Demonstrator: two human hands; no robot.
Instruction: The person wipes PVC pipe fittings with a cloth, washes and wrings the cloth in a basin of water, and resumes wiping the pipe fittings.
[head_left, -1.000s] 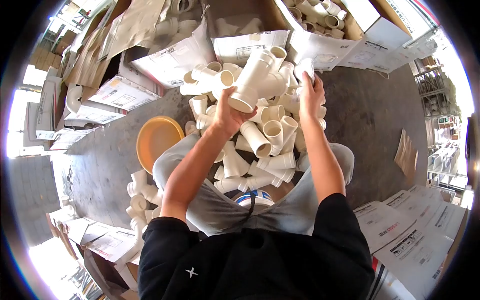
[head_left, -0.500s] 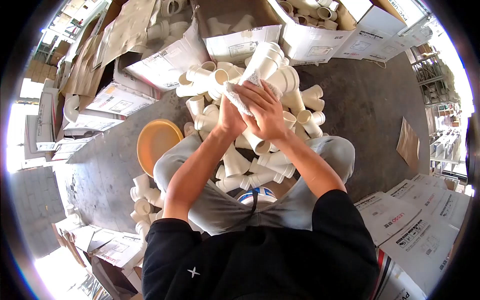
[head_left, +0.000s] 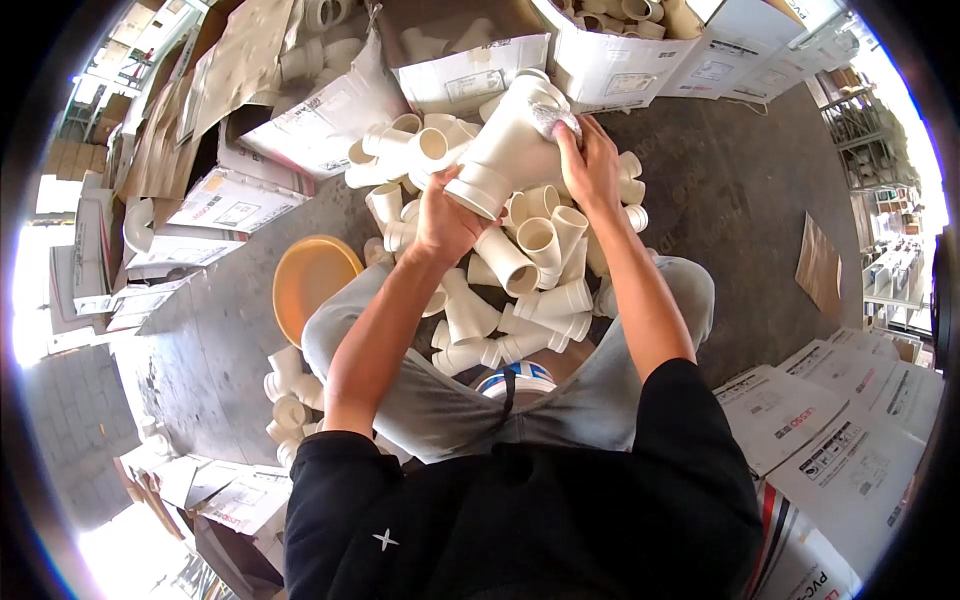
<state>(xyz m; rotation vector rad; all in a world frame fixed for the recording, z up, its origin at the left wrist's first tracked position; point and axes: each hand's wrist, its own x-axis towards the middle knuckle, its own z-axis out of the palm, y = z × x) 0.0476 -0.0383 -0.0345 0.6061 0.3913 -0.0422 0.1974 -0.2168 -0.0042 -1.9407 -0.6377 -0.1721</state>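
Observation:
A large white PVC pipe fitting (head_left: pixel 510 145) with a side branch lies tilted above the pile, its near collar towards me. My left hand (head_left: pixel 447 222) grips that near collar, with the thumb along its side. Pressed against the fitting's far right side is a crumpled whitish cloth (head_left: pixel 550 117), and my right hand (head_left: pixel 592 165) is closed on it. The fingertips of my right hand are partly hidden behind the cloth and fitting. Beneath both hands spreads a heap of smaller white pipe fittings (head_left: pixel 540 240), some Y-shaped, several with their open ends facing me.
An orange basin (head_left: pixel 285 300) stands on the floor at left. Open cardboard boxes of fittings (head_left: pixel 470 85) line the far side. More fittings (head_left: pixel 290 380) lie at lower left. Printed cartons (head_left: pixel 830 430) are at right, and a flat cardboard piece (head_left: pixel 818 268) rests on the floor.
My hands, earlier together over the cloth, have moved apart. The left now holds the large fitting's near collar; the right has carried the cloth to its far right side. The fitting shows more fully.

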